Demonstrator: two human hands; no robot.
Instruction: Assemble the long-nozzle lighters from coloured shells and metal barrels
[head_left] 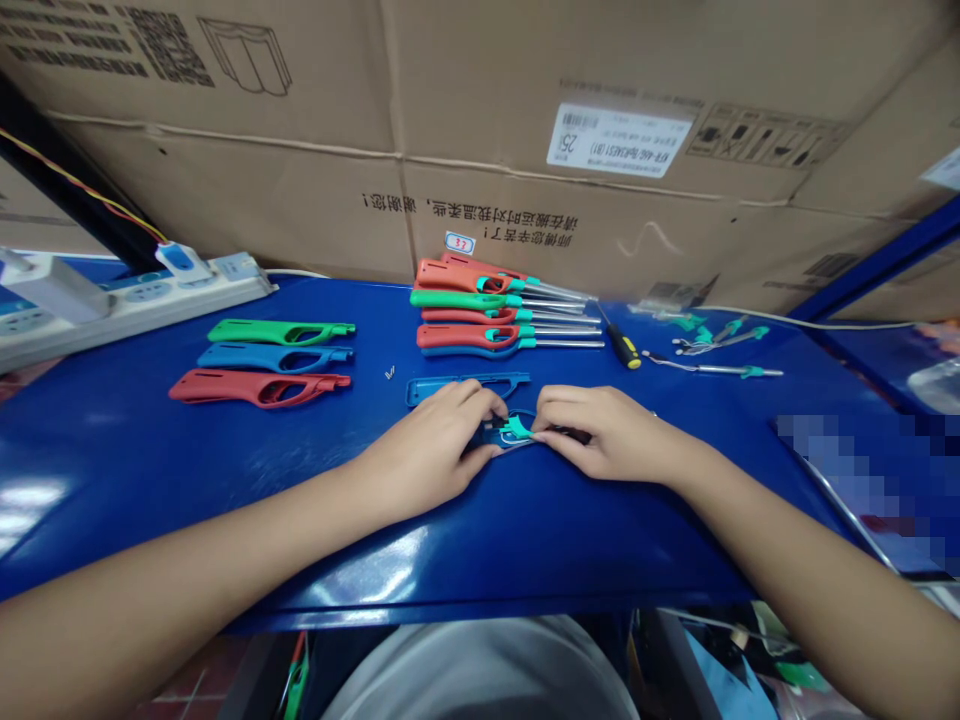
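Note:
In front of me, my left hand [442, 435] is closed around the near end of a blue lighter body part, mostly covered by the fingers. A green trigger [516, 428] and a thin white wire show between my two hands. My right hand [607, 430] pinches the right side of the green trigger with thumb and forefinger; something dark shows under its palm, too hidden to name. Just beyond my left hand lies an empty blue lighter shell half [469, 386]. Two or three tiny metal pieces [390, 372] lie left of it.
Green, blue and red shell halves [259, 388] lie at left, near a white power strip [142, 305]. Several assembled lighters [472, 335] are stacked behind my hands. Right of them are a screwdriver [624, 345] and metal tubes with green parts [739, 371]. A cardboard box [480, 120] stands behind.

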